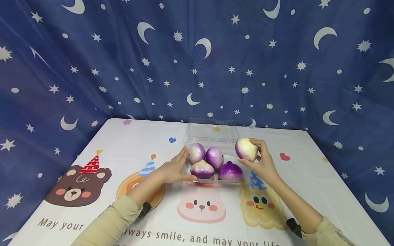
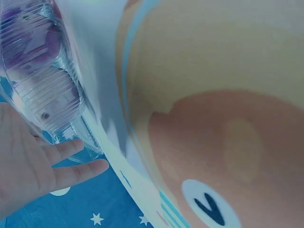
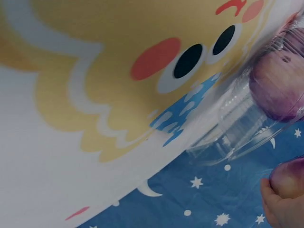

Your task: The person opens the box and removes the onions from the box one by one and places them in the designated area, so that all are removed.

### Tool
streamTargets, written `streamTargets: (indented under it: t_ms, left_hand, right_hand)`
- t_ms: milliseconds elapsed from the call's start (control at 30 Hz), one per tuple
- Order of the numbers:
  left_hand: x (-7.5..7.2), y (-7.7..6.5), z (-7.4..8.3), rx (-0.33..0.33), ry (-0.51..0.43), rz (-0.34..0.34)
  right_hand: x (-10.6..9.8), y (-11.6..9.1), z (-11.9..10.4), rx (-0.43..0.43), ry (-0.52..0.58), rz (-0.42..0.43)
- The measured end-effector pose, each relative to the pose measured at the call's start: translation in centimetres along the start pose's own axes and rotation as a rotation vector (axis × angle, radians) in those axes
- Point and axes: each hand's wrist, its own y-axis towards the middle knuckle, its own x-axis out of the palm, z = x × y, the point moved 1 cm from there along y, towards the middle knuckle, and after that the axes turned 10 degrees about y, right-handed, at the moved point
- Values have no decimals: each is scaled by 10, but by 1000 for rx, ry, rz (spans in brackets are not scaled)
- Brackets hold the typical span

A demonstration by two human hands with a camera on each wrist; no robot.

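My right hand holds a purple-and-cream onion between thumb and fingers, above the right end of a clear plastic clamshell box. Inside the box sit several more onions: two at the back left, a pale-topped one at the front left and a deep purple one at the front right. My left hand is at the box's left end, fingers along its side and thumb at the front corner. In the left wrist view its fingers extend fairly straight beside the ribbed plastic wall.
The box's hinged lid lies folded back toward the far table edge. A white cloth printed with cartoon faces and lettering covers the table. Behind it hangs a blue curtain with moons and stars.
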Motion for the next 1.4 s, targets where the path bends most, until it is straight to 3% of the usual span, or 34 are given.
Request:
streamTargets:
  t_ms: [333,800,1000,1267,1400]
  left_hand:
    - [4,0,0,14,-11,36]
    - [5,1,0,18,19,51]
    - [9,-1,-3,13,62,77]
    - [6,0,-4,7,131,77]
    - [4,1,-3,9,126,73]
  right_hand:
    - [-16,1,8,-95,-57,51]
    - [-32,13,27,-55,-157,79]
    - [-36,22,36,24,-188,43]
    - [-42,36,45,15,-207,32]
    - [-46,43,50,55,-218,34]
